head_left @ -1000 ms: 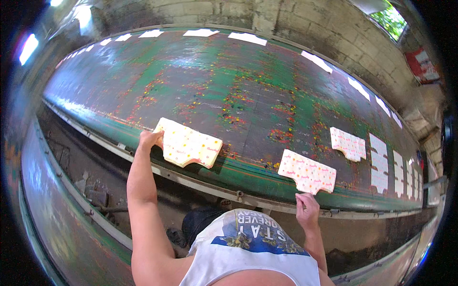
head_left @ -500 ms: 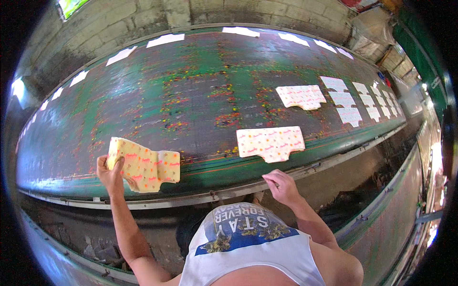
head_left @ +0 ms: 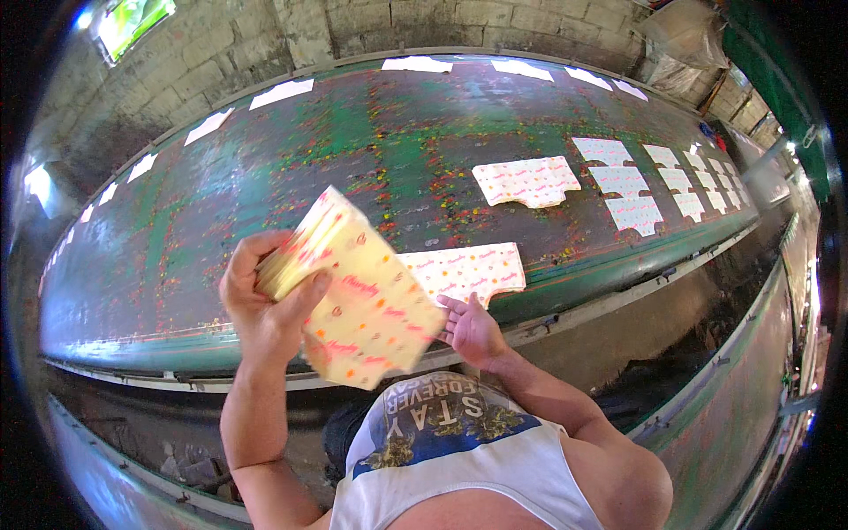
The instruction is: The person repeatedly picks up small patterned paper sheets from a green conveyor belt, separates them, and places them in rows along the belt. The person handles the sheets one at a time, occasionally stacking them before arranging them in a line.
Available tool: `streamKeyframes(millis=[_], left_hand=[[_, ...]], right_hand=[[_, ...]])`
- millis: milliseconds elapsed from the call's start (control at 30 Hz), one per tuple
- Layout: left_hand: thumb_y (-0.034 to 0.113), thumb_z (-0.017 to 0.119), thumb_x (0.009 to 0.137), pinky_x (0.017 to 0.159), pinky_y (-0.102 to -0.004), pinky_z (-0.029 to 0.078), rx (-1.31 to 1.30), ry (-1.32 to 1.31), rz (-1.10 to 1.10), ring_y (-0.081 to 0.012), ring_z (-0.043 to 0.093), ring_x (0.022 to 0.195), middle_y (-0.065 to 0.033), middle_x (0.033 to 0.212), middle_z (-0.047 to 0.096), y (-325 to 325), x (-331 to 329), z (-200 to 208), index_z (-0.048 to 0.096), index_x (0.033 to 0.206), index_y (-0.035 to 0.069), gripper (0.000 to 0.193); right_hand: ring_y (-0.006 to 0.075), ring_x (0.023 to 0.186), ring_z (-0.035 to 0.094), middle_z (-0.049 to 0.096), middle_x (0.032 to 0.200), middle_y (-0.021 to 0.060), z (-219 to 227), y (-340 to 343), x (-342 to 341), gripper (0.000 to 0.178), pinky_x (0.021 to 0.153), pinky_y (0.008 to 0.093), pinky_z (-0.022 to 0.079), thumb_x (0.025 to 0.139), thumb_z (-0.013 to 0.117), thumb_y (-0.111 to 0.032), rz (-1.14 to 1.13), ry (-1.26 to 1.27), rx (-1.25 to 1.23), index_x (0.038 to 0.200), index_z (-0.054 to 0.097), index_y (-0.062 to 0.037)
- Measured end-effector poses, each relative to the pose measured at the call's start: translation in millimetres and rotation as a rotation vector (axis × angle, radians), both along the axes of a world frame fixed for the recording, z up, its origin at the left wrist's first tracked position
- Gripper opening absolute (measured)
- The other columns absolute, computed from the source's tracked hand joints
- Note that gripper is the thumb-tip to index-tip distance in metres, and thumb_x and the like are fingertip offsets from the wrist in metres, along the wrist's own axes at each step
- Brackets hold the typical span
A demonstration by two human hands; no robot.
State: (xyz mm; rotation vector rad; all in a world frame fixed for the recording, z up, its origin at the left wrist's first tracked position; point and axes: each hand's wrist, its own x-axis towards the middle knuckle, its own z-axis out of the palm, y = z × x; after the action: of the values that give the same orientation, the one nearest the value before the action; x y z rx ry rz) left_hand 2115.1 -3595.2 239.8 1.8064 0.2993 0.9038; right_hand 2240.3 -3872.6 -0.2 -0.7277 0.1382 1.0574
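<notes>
My left hand point(head_left: 265, 305) grips a stack of yellow fabric pieces point(head_left: 367, 296) with a pink and orange print, raised and tilted above the table's near edge. Its thumb lies on the front face and the fingers are wrapped behind the folded layers. My right hand point(head_left: 477, 334) has its fingers apart, by the stack's right edge; whether they touch it I cannot tell. Just beyond that hand lies a white printed stack of cut pieces point(head_left: 490, 265), partly covered by the yellow one. Another white printed stack point(head_left: 526, 181) rests farther back.
The long table point(head_left: 265, 177) is dark green with paint specks. Rows of printed cut pieces point(head_left: 627, 181) lie at the right, and plain white pieces point(head_left: 283, 93) line the far edge. A second table point(head_left: 715, 415) stands at the lower right, across a narrow aisle.
My left hand has lifted the yellow stack and brought it right and closer to me. My right hand has moved left toward it, its fingers now spread.
</notes>
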Motion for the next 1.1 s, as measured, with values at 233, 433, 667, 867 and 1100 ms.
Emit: streamKeyframes(millis=[233,433,667,867,1100], left_hand=[[0.004,0.086,0.090,0.089,-0.0313,0.060,-0.387,-0.054,0.056,-0.0156,0.072,0.100,-0.0098,0.113,0.075,-65.2,118.2,-59.8,0.071,0.126,-0.002,0.040],[0.006,0.086,0.093,0.086,-0.0304,0.060,-0.501,0.022,0.115,-0.0153,0.072,0.098,-0.0123,0.113,0.074,-83.6,144.3,-135.9,0.066,0.132,-0.006,0.046],[0.011,0.085,0.096,0.082,-0.0319,0.062,-0.659,0.245,0.224,-0.0172,0.075,0.094,-0.0137,0.107,0.078,-69.5,116.6,-202.0,0.063,0.134,-0.008,0.048],[0.015,0.083,0.098,0.082,-0.0334,0.062,-0.766,0.342,0.171,-0.0191,0.076,0.097,-0.0158,0.113,0.078,-65.6,96.4,-254.5,0.058,0.144,-0.008,0.057],[0.010,0.078,0.102,0.079,-0.0379,0.068,-0.792,0.354,0.038,-0.0230,0.078,0.100,-0.0179,0.115,0.076,-51.0,89.0,-269.2,0.045,0.159,-0.006,0.067]], right_hand=[[0.0430,0.150,0.050,0.048,0.168,0.0191,34.0,-77.2,55.0,0.107,0.123,0.0641,0.041,0.100,0.037,-0.088,-0.198,0.106,0.467,0.168,0.036,-0.0053],[0.0285,0.126,0.070,0.069,0.139,0.0117,25.8,-88.1,136.7,0.046,0.099,0.0463,0.063,0.111,0.065,-0.032,-0.110,-0.302,-0.250,0.147,0.056,-0.0042],[0.0191,0.106,0.074,0.073,0.124,0.0108,11.5,-82.1,175.7,0.032,0.095,0.0376,0.062,0.105,0.071,-0.008,-0.198,-0.492,-0.307,0.134,0.061,0.0004],[0.0183,0.110,0.072,0.073,0.125,0.0122,-18.6,-71.6,176.0,0.030,0.098,0.0373,0.059,0.107,0.067,-0.010,-0.096,-0.566,-0.506,0.134,0.061,0.0023],[0.0173,0.109,0.071,0.073,0.126,0.0116,-35.2,-75.9,189.5,0.033,0.096,0.0366,0.058,0.107,0.065,-0.006,-0.047,-0.639,-0.631,0.138,0.060,0.0032]])
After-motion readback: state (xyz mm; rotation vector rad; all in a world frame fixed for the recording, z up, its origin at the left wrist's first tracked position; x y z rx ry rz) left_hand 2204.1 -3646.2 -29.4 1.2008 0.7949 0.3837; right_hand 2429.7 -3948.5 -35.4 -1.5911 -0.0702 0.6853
